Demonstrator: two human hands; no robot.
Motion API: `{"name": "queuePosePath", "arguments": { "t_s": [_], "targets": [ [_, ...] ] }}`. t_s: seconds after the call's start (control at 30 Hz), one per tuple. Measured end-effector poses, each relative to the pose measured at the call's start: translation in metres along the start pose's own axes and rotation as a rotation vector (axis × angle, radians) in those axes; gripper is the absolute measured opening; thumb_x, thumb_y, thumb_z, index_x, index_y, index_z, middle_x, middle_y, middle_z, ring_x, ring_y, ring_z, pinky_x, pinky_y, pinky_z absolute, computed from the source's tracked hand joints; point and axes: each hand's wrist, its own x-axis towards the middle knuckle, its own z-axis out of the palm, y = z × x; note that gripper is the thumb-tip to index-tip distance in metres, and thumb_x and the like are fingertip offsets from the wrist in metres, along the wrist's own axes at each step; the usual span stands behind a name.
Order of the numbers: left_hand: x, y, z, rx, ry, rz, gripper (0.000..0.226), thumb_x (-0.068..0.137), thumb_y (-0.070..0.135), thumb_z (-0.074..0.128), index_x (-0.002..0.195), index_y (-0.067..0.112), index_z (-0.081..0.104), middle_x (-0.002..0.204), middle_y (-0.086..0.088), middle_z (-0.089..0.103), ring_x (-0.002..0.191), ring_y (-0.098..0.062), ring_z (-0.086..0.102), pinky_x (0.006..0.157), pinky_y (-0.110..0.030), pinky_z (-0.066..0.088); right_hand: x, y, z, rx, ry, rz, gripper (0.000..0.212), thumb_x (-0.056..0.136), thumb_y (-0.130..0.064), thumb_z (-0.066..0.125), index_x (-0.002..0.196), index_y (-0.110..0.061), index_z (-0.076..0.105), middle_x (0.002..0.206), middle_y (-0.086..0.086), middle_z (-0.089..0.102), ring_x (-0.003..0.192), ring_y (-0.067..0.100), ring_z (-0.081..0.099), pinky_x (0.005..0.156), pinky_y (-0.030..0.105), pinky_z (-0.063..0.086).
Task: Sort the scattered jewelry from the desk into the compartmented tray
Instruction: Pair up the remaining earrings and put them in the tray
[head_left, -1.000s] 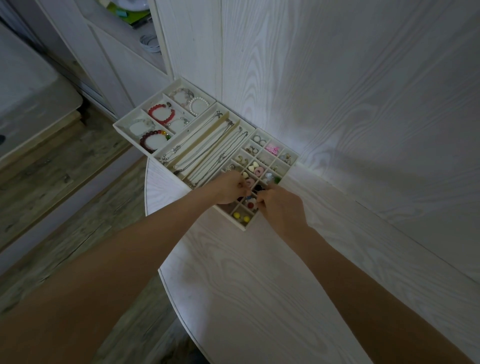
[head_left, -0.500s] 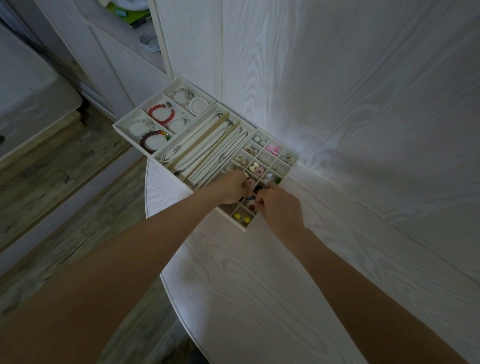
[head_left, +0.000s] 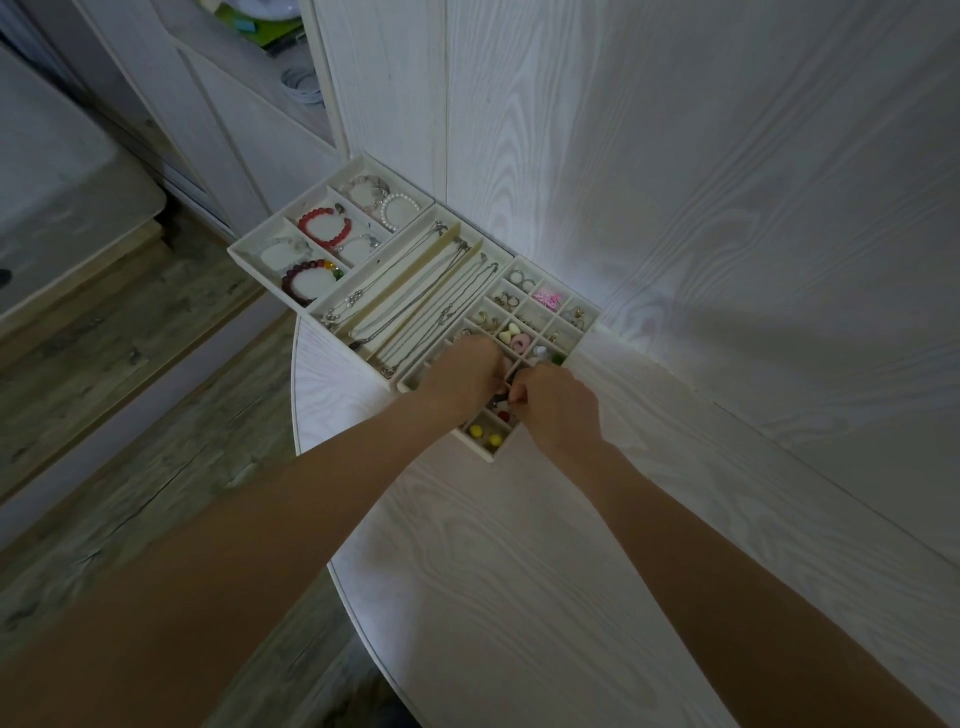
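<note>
I see both hands over the tray's (head_left: 586, 332) small cells; left hand (head_left: 464, 375) curled, contents unclear; right hand (head_left: 555, 402) pinches a small dark piece (head_left: 503, 397).

Head view. Three cream trays side by side at far-left of tabletop (head_left: 519, 571), against wood-grain wall.
Left tray (head_left: 244, 248): bead bracelets, incl. red bracelet (head_left: 323, 227), one per compartment.
Middle tray (head_left: 374, 260): chain necklaces (head_left: 415, 301) laid lengthwise in long slots.
Right grid tray (head_left: 589, 325): small pieces in square cells; yellow beads (head_left: 484, 435) in nearest cell.
Left hand (head_left: 465, 371) and right hand (head_left: 558, 405) over near cells of grid tray, fingers curled, tips meeting around small dark item; item too small to identify.
</note>
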Motion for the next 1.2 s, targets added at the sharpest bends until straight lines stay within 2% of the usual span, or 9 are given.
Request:
{"name": "queuePosePath", "arguments": {
  "t_s": [0.13,0.3,0.63,0.9,1.07,1.2],
  "targets": [
    [-0.003,-0.004,-0.002,0.042,-0.005,0.070,0.018,0.089,0.009,0.057,0.096,0.002,0.071,0.098,-0.016,0.066,0.093,-0.028,0.062,0.084,-0.037,0.050,-0.001,-0.003,0.003,0.004,0.007,0.011,0.018,0.095,-0.014,0.050,0.103,-0.014,0.067,0.106,0.004,0.059,0.091,0.021,0.061,0.066,0.026,0.042],
    [-0.010,-0.011,-0.009,0.046,-0.022,0.116,0.023,0.092,0.013,0.053,0.108,0.005,0.068,0.111,-0.014,0.061,0.101,-0.025,0.058,0.087,-0.030,0.045,-0.001,0.000,0.003,-0.001,0.008,0.023,0.018,0.095,-0.023,0.053,0.103,-0.017,0.068,0.104,0.003,0.060,0.089,0.019,0.060,0.065,0.024,0.040],
    [-0.017,-0.013,-0.004,0.053,-0.061,0.168,0.022,0.092,0.015,0.056,0.110,0.012,0.069,0.119,-0.008,0.060,0.107,-0.021,0.057,0.093,-0.031,0.046,0.007,-0.004,-0.001,0.082,-0.116,0.117,0.021,0.096,-0.019,0.046,0.103,-0.009,0.063,0.102,0.008,0.062,0.090,0.023,0.060,0.065,0.027,0.039],
    [-0.016,-0.013,0.000,0.012,-0.032,0.150,0.022,0.092,0.015,0.056,0.110,0.011,0.069,0.120,-0.008,0.060,0.110,-0.021,0.056,0.095,-0.029,0.044,0.004,-0.004,0.003,0.079,-0.044,0.121,0.020,0.095,-0.021,0.050,0.102,-0.011,0.066,0.102,0.006,0.061,0.088,0.022,0.060,0.064,0.027,0.042],
    [-0.017,-0.016,0.000,0.002,0.003,0.131,0.021,0.091,0.016,0.058,0.108,0.010,0.070,0.111,-0.009,0.063,0.102,-0.020,0.059,0.090,-0.026,0.044,-0.001,0.002,-0.001,0.210,0.009,0.143,0.022,0.096,-0.020,0.049,0.103,-0.011,0.068,0.103,0.006,0.061,0.093,0.022,0.060,0.067,0.027,0.040],
    [-0.020,-0.016,0.001,-0.009,0.027,0.127,0.023,0.092,0.018,0.058,0.111,0.011,0.068,0.111,-0.008,0.061,0.101,-0.020,0.059,0.085,-0.021,0.041,-0.006,0.012,-0.005,0.286,0.037,0.171,0.020,0.094,-0.016,0.052,0.101,-0.013,0.070,0.105,0.004,0.063,0.086,0.016,0.057,0.066,0.023,0.037]
  ]
}}
